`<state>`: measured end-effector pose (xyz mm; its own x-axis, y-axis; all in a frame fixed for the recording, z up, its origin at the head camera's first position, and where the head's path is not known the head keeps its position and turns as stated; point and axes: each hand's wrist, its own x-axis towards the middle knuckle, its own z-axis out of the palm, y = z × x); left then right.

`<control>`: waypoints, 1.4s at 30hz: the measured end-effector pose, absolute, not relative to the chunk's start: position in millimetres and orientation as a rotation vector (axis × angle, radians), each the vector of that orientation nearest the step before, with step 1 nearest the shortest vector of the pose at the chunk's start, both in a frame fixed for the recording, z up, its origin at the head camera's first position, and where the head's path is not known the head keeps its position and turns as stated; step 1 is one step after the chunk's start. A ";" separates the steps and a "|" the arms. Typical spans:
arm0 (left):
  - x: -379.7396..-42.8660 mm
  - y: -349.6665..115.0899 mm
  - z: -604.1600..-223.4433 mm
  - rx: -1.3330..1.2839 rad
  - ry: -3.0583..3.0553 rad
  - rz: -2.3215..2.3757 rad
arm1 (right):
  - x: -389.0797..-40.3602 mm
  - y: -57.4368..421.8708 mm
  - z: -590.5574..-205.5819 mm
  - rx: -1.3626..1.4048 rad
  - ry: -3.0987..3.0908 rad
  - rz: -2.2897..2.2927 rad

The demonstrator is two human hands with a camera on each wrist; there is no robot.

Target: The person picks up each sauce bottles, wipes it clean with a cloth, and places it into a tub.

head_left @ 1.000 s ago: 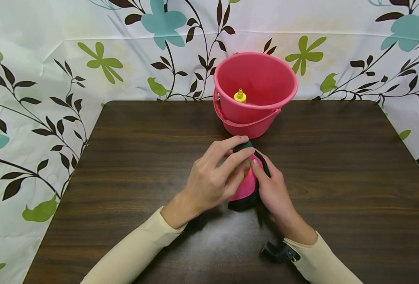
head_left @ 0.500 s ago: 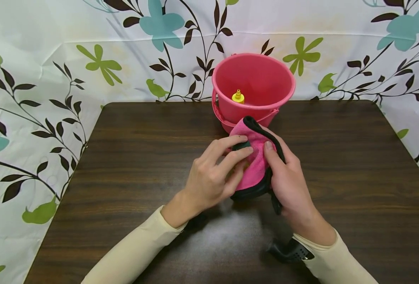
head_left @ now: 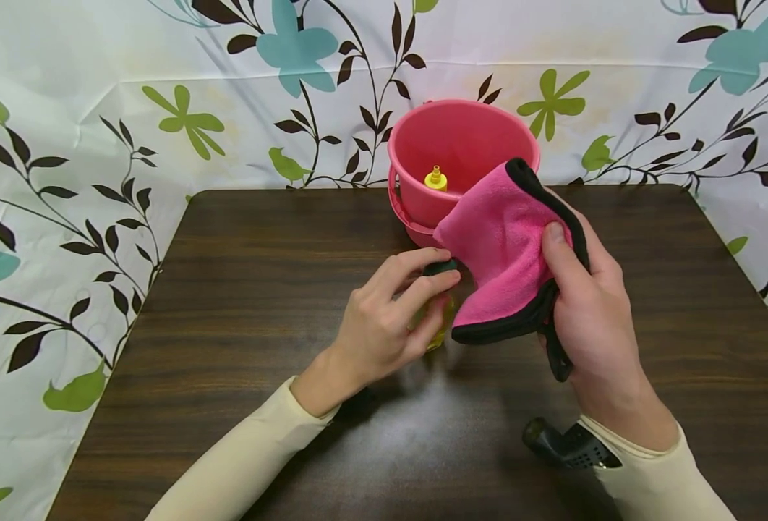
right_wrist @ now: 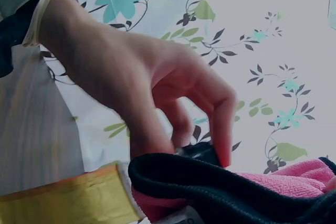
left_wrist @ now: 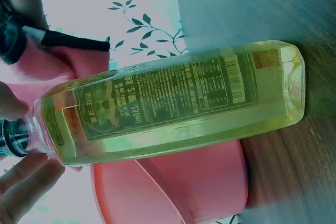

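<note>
A clear bottle of yellow liquid fills the left wrist view, with a printed label and barcode on its side. My left hand pinches it at the neck, just under the dark cap. From the head, most of the bottle is hidden behind that hand; whether its base touches the table I cannot tell. My right hand grips a pink cloth with black edging, thumb on top. The cloth hangs to the right of the bottle, apart from it in the head view.
Behind the hands a pink bucket stands at the back of the dark wooden table. A yellow nozzle top shows inside it. A floral curtain hangs behind the table.
The right hand has drawn the cloth off the bottle, up and to the right, and the cloth has spread open. The left hand has stayed nearly still at the bottle's neck.
</note>
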<state>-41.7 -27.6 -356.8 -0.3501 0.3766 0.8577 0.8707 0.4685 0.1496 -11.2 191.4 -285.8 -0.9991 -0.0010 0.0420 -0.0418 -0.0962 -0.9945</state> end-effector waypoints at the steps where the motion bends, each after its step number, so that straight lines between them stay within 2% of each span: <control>1: -41.7 -28.0 -356.8 -1.041 -1.930 -0.793 | -11.7 191.9 -287.6 0.050 -2.098 2.311; 18: -41.5 -26.9 -356.1 -1.064 -1.966 -0.793 | -10.4 179.9 -312.2 0.055 -2.248 2.287; 42: -44.3 -27.4 -356.2 -1.065 -1.933 -0.821 | -3.6 162.8 -323.4 0.455 -2.162 2.193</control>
